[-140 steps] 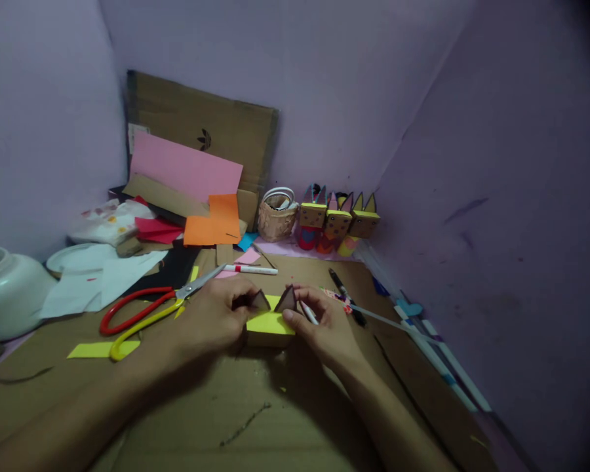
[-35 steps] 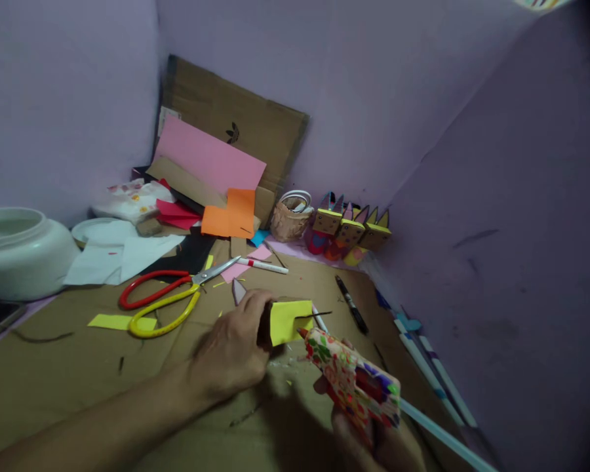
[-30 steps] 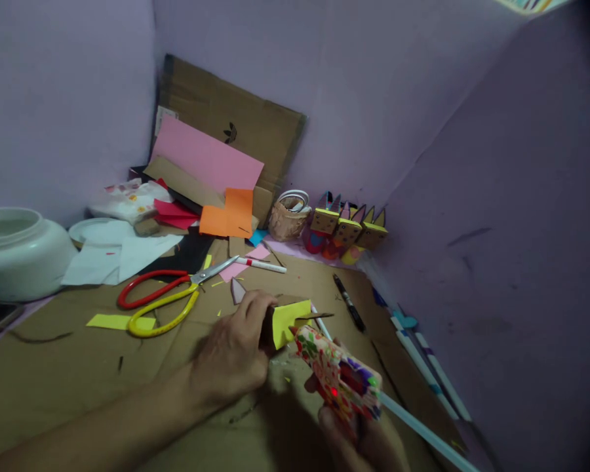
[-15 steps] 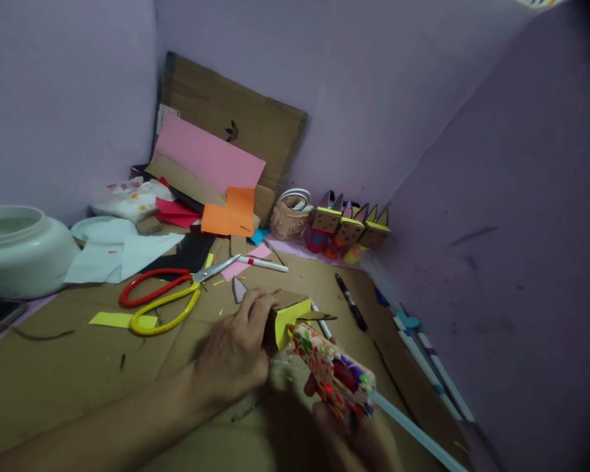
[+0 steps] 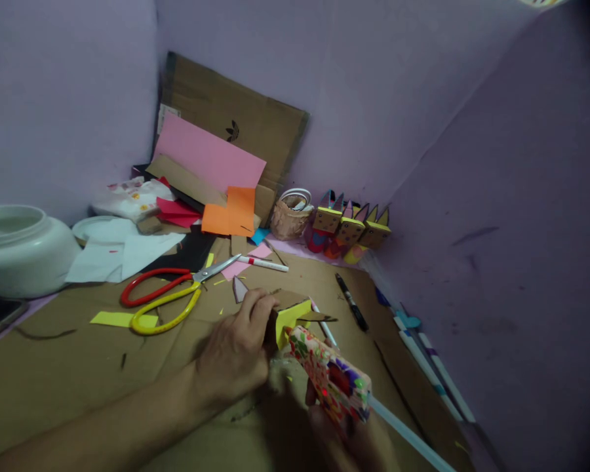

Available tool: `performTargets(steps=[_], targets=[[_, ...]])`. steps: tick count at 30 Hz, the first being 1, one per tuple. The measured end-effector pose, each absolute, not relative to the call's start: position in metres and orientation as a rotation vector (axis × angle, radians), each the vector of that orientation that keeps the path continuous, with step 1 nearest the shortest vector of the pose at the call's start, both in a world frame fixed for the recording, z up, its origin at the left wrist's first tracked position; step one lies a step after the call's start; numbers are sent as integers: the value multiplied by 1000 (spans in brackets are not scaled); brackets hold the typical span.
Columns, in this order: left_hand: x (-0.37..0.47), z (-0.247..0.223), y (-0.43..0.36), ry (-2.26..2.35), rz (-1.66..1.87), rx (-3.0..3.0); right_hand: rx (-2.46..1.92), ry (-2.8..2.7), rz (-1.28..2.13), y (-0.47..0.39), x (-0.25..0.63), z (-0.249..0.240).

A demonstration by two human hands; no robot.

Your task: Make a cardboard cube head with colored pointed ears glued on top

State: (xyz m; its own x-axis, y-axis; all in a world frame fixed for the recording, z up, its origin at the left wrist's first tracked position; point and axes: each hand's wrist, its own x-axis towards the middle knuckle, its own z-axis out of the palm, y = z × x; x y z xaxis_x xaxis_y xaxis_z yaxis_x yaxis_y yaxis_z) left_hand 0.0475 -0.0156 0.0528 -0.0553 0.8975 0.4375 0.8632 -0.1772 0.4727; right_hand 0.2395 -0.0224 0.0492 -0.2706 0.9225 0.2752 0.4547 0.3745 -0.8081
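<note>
My left hand (image 5: 240, 341) is closed around the left side of a small cardboard box (image 5: 295, 316) with a yellow paper face. A brown pointed flap sticks out at the box's right. In my right hand (image 5: 344, 432) is a flower-patterned hot glue gun (image 5: 327, 370), its small red light lit. A translucent glue stick (image 5: 408, 429) runs out of its rear toward the lower right. The nozzle points at the yellow face, close to its lower edge; whether it touches I cannot tell. My left fingertips are hidden behind the box.
Red-and-yellow-handled scissors (image 5: 177, 295) lie left of the box, beside a yellow paper strip (image 5: 122, 319). A black marker (image 5: 351, 301) lies to the right. Behind are finished cardboard figures (image 5: 351, 229), a small basket (image 5: 291, 217) and orange paper (image 5: 233, 213). A white pot (image 5: 24, 252) stands at left.
The glue gun has shifted slightly left and down along the yellow face. My left hand and the box have hardly moved.
</note>
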Motion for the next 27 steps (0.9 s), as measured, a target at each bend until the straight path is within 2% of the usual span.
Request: performTargets(steps=[9,27], targets=[[47,53,-15,1966,1053,2133,-1055,-1872,952,-16,234,40],[47,52,-15,2000,1032,2133,-1231,-1827,856,-24,243,39]])
